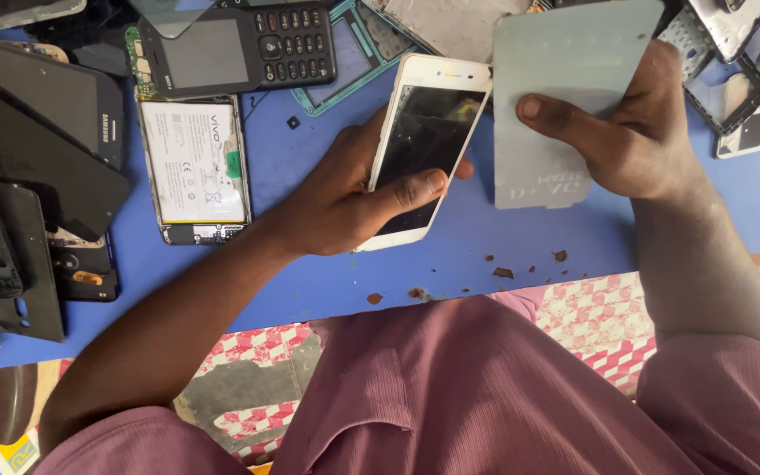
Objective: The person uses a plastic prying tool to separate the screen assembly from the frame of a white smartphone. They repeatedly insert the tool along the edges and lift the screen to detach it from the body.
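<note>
1. A white phone [420, 132] with a dark, scuffed-looking screen is gripped in the left hand [336, 198]. The thumb is laid across the lower glass and the fingers are wrapped round the back. It's held just above the blue table [310, 281], near the middle of the view.
2. A flat grey sheet [565, 79] is pinched in the right hand [635, 132], thumb on the front face, fingers hidden behind. It's held upright-ish just beside the phone, with the two edges close. Whether they actually touch can't be told.
3. Step in hand, best guess: phone and sheet are simply being held up side by side, as if being compared or lined up. Nothing is pried open or laid down yet.
4. If the two were to be brought together, steady alignment of edges would be called for, and the thumb would need shifting off the glass first.
5. Clutter around: a black keypad phone [239, 48] at the top, an opened phone with its white battery exposed [193, 167] to the left, and dark tablets [46, 114] stacked further left. Bare phone frames [732, 79] are piled at the upper right.
6. Brown crumbs [503, 273] are scattered along the near table edge, just above the maroon shirt [468, 396].
</note>
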